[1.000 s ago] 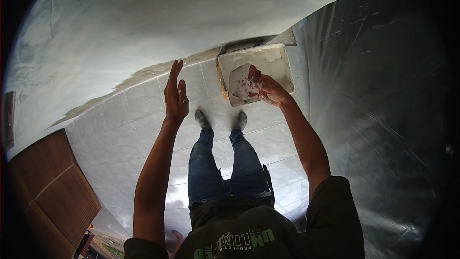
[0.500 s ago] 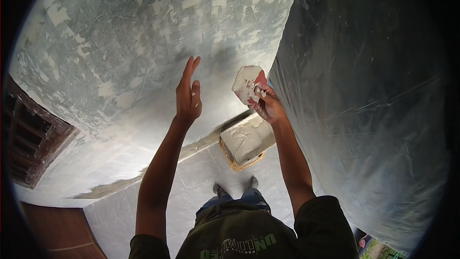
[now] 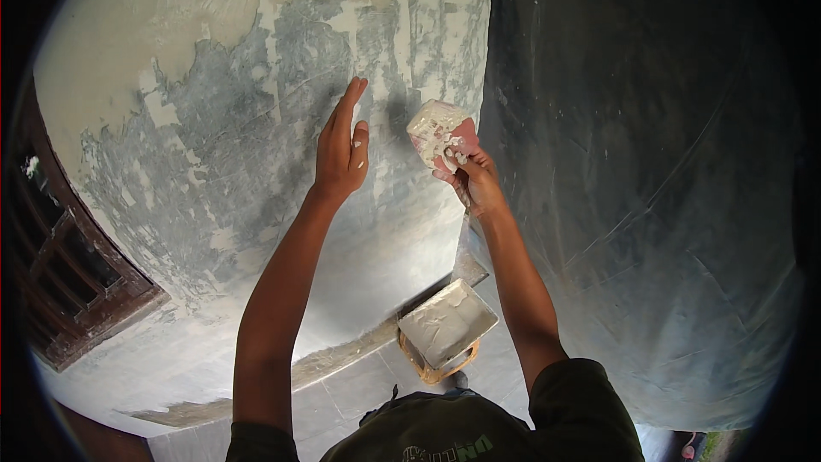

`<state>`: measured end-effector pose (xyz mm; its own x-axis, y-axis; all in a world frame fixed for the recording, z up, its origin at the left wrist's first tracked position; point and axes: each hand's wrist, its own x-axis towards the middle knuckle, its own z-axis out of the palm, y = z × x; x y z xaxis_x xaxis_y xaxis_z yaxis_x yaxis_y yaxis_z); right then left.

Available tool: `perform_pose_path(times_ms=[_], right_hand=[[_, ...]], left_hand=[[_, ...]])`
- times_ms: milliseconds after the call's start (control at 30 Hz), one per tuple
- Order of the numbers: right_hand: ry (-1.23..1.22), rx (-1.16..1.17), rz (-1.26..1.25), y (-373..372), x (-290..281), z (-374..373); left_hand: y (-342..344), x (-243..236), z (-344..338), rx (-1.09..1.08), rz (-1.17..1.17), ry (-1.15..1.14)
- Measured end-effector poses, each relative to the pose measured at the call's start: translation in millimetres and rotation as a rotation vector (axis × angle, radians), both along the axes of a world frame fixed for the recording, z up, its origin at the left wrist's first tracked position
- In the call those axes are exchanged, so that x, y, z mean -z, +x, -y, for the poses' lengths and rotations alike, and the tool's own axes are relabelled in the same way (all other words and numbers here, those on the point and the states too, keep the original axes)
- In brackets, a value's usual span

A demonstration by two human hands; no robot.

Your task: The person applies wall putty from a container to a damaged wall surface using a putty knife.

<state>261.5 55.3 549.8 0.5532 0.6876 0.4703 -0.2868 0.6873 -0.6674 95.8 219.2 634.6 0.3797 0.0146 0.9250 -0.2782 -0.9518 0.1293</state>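
My right hand (image 3: 475, 182) grips a flat red putty spreader (image 3: 463, 135) by its lower edge, thumb on the face towards me. Pale wet putty coats much of that face, and smears of it are on my fingers. My left hand (image 3: 340, 154) is held up to the left of the spreader, fingers stretched out, with nothing in it and small white flecks on the thumb. Beyond both hands stands a wall (image 3: 248, 77), grey and patchy with a cream coat across its upper part. I cannot tell whether either hand touches it.
Below my right hand, a rectangular tub (image 3: 449, 325) of pale putty sits on a yellowish support near the wall's foot. A dark plastic sheet (image 3: 650, 171) hangs along the right. At left is a brown wooden window frame (image 3: 94, 291). Grey tiles (image 3: 342, 398) cover the floor.
The view has tilted upwards, bringing more of the cream upper wall into sight. The spreader has turned and moved slightly up in my right hand; my left hand remains raised and outstretched.
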Motion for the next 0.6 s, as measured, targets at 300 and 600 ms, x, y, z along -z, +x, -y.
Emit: perform_pose_path(times_ms=[300,600], right_hand=[[0.034,0.219,0.201,46.6,-74.6,-31.5],[0.249,0.987,0.855,72.6,-173.7,-56.0]], left_hand=[[26.4,-80.7,-24.1,-0.193,0.1,0.327],[25.2,-139.8,-69.1,-0.486,0.137,0.618]])
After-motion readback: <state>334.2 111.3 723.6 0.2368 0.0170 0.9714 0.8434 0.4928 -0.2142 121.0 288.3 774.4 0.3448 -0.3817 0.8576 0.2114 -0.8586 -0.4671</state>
